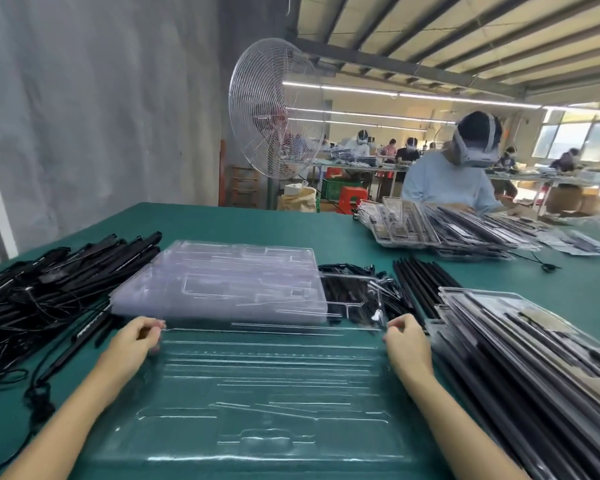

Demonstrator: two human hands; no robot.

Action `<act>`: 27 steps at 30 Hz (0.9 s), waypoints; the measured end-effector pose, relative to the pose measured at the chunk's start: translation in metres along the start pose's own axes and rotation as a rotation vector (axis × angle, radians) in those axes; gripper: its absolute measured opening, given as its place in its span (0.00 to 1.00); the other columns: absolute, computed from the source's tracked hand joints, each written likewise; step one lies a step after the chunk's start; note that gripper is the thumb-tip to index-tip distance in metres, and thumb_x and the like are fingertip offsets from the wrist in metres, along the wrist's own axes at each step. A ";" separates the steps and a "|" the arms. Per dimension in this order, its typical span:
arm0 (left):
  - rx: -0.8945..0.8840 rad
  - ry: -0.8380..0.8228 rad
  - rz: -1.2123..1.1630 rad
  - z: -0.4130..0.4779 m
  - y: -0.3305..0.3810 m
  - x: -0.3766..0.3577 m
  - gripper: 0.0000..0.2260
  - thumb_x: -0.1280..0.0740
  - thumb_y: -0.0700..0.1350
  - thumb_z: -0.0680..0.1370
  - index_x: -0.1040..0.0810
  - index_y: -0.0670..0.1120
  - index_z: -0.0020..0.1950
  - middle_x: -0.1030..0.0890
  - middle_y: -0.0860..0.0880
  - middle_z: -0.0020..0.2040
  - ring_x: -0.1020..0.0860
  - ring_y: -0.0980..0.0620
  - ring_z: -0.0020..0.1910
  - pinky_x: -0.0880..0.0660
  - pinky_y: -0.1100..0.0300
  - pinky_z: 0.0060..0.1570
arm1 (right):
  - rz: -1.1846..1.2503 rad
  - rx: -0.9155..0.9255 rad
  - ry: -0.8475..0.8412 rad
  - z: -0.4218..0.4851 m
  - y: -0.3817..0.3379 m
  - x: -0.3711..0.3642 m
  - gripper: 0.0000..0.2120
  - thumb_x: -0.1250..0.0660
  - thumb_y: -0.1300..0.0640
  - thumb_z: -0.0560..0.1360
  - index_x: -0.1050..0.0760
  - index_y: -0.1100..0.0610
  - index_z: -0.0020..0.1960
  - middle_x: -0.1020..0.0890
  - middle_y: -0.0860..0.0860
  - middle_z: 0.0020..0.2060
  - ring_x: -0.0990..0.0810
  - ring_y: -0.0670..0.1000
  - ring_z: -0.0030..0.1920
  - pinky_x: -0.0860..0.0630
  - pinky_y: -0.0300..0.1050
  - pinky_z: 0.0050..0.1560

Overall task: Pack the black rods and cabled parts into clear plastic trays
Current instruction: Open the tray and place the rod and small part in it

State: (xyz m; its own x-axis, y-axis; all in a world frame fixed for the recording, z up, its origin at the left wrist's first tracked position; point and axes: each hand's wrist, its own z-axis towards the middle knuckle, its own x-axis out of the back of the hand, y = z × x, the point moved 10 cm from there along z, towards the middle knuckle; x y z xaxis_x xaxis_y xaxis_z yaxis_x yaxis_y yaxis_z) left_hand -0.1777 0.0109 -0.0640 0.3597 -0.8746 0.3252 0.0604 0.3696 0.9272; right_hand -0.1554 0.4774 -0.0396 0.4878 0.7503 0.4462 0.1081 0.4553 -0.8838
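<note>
The left forearm (68, 408) and the right forearm (465, 422) are bare along all their visible length, slender and uncovered to the wrists. The left hand (136, 341) and the right hand (407, 344) are bare as well, and the fingernails look short, though blurred.

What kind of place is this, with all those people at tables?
Probably a factory packing floor: heaps of black rods lie on a big green table, a stack of clear trays waits beside them, and more people work at tables behind.

Glossy clear plastic tray (267, 386) near, frosted clear plastic tray stack (222, 282) behind, matt black rods (426, 282), matt green counter (243, 223), shiny wire fan guard (274, 112).
</note>
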 end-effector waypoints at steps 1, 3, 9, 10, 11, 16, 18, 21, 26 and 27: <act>0.001 -0.005 -0.062 0.002 -0.003 0.002 0.07 0.41 0.32 0.80 0.25 0.39 0.48 0.23 0.43 0.46 0.22 0.53 0.37 0.30 0.57 0.47 | -0.046 0.014 0.002 0.007 -0.005 0.000 0.08 0.45 0.67 0.74 0.27 0.59 0.45 0.22 0.56 0.40 0.29 0.48 0.34 0.36 0.40 0.30; -0.008 0.000 -0.161 0.005 -0.009 0.006 0.09 0.42 0.30 0.79 0.25 0.40 0.45 0.23 0.43 0.43 0.21 0.61 0.31 0.28 0.60 0.46 | -0.114 0.039 0.022 0.025 -0.017 0.001 0.10 0.44 0.69 0.74 0.25 0.61 0.46 0.23 0.55 0.42 0.28 0.49 0.38 0.37 0.41 0.33; -0.064 0.026 -0.264 0.015 -0.017 0.010 0.12 0.42 0.30 0.79 0.25 0.44 0.45 0.21 0.44 0.41 0.20 0.61 0.30 0.23 0.71 0.35 | -0.481 -0.026 0.036 0.102 -0.029 0.002 0.13 0.43 0.66 0.76 0.29 0.69 0.59 0.24 0.66 0.58 0.26 0.63 0.59 0.30 0.50 0.58; -0.070 0.030 -0.274 0.015 -0.018 0.010 0.12 0.42 0.30 0.80 0.24 0.45 0.45 0.21 0.45 0.41 0.20 0.60 0.30 0.23 0.71 0.34 | -0.603 -0.076 -0.010 0.110 -0.021 0.000 0.14 0.43 0.65 0.77 0.30 0.69 0.61 0.25 0.65 0.60 0.27 0.63 0.61 0.31 0.51 0.60; -0.076 0.032 -0.281 0.015 -0.018 0.010 0.12 0.42 0.31 0.80 0.24 0.45 0.45 0.21 0.45 0.41 0.20 0.59 0.30 0.23 0.70 0.34 | -0.731 -0.125 -0.077 0.115 -0.012 -0.003 0.15 0.43 0.63 0.78 0.30 0.68 0.63 0.26 0.64 0.62 0.28 0.62 0.63 0.32 0.52 0.63; -0.091 0.039 -0.310 0.013 -0.017 0.011 0.12 0.41 0.32 0.80 0.23 0.46 0.45 0.20 0.44 0.42 0.20 0.52 0.35 0.23 0.70 0.34 | -0.997 -0.209 -0.204 0.121 0.009 -0.008 0.17 0.42 0.62 0.78 0.30 0.65 0.65 0.28 0.61 0.65 0.29 0.61 0.65 0.32 0.53 0.65; -0.096 0.037 -0.326 0.012 -0.015 0.011 0.12 0.41 0.32 0.79 0.24 0.45 0.45 0.21 0.43 0.42 0.21 0.48 0.38 0.22 0.70 0.34 | -0.998 -0.202 -0.155 0.121 0.008 -0.003 0.18 0.42 0.63 0.78 0.32 0.65 0.67 0.29 0.61 0.66 0.29 0.61 0.65 0.33 0.53 0.64; -0.109 0.038 -0.322 0.010 -0.012 0.011 0.10 0.41 0.31 0.79 0.24 0.43 0.46 0.21 0.43 0.42 0.22 0.46 0.40 0.22 0.70 0.35 | -1.011 -0.187 -0.082 0.122 0.007 0.004 0.23 0.43 0.62 0.79 0.41 0.66 0.72 0.35 0.63 0.69 0.33 0.62 0.67 0.34 0.51 0.64; -0.124 0.038 -0.284 0.011 -0.009 0.007 0.10 0.41 0.32 0.79 0.24 0.43 0.46 0.21 0.43 0.41 0.19 0.53 0.34 0.22 0.70 0.35 | -0.756 -0.163 0.019 0.119 -0.009 0.007 0.17 0.43 0.67 0.77 0.36 0.71 0.65 0.39 0.71 0.66 0.39 0.66 0.66 0.38 0.54 0.67; -0.127 0.037 -0.265 0.011 -0.009 0.006 0.10 0.41 0.32 0.79 0.23 0.44 0.46 0.20 0.43 0.41 0.19 0.55 0.33 0.22 0.69 0.35 | -0.686 -0.163 0.041 0.117 -0.013 0.009 0.17 0.43 0.67 0.77 0.36 0.72 0.65 0.39 0.72 0.65 0.39 0.66 0.66 0.39 0.56 0.68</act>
State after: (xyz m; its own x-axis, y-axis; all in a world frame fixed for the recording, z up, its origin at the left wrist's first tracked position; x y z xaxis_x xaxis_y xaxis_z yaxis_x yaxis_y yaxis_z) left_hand -0.1868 -0.0013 -0.0684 0.3491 -0.9348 0.0652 0.2720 0.1677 0.9476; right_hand -0.2537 0.5349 -0.0076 0.2953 0.2996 0.9072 0.5293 0.7392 -0.4164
